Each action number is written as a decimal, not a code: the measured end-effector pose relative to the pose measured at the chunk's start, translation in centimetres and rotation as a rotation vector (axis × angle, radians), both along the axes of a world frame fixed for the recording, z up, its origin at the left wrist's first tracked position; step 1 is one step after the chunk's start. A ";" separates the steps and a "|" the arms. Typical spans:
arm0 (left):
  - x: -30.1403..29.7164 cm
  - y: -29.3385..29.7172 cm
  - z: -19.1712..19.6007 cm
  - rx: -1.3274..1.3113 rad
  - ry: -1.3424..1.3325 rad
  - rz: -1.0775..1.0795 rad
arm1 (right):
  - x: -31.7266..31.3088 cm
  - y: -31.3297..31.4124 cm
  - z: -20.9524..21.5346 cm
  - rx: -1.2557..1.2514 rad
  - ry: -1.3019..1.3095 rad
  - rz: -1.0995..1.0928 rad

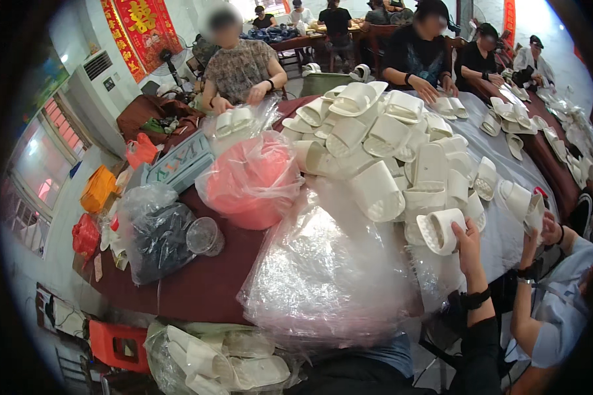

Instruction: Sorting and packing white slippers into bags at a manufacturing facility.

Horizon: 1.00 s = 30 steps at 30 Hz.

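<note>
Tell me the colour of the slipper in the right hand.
White, seen in the head view: the slipper held by the right hand.

Daylight is pouring in from the window [38,172] at left, glare is bouncing off the clear bags [323,276], the fisheye rim is darkening and bending straight edges, faces are blurring, and the far room is washing out slightly.

Single head cam, fisheye, looks down & fwd over table [197,289], slipper pile [389,158] close.
</note>
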State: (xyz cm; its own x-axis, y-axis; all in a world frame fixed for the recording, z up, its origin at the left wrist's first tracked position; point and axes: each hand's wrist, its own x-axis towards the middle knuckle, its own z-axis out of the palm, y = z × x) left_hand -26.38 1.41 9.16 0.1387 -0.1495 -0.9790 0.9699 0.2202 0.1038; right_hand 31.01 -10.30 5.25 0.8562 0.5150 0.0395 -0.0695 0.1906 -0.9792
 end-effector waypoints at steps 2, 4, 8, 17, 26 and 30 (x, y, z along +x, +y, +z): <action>-0.6 -0.2 0.0 0.015 -0.015 0.013 | 0.0 -0.1 -0.1 -0.044 -0.005 -0.009; -0.9 -0.6 0.0 0.020 -0.032 0.022 | 0.0 -0.3 0.2 -0.097 -0.011 -0.021; -1.2 -1.2 -0.1 0.015 -0.056 0.019 | 0.0 0.1 0.0 -0.116 -0.053 -0.069; 0.3 1.3 2.1 0.088 -0.087 -0.047 | 0.4 -0.6 -0.2 -0.127 -0.023 -0.129; 5.4 2.9 3.2 0.163 -0.156 -0.107 | 0.3 -0.8 0.1 -0.164 -0.113 -0.057; 6.7 3.2 3.8 0.196 -0.173 -0.130 | 0.1 -0.5 0.2 -0.129 -0.106 -0.042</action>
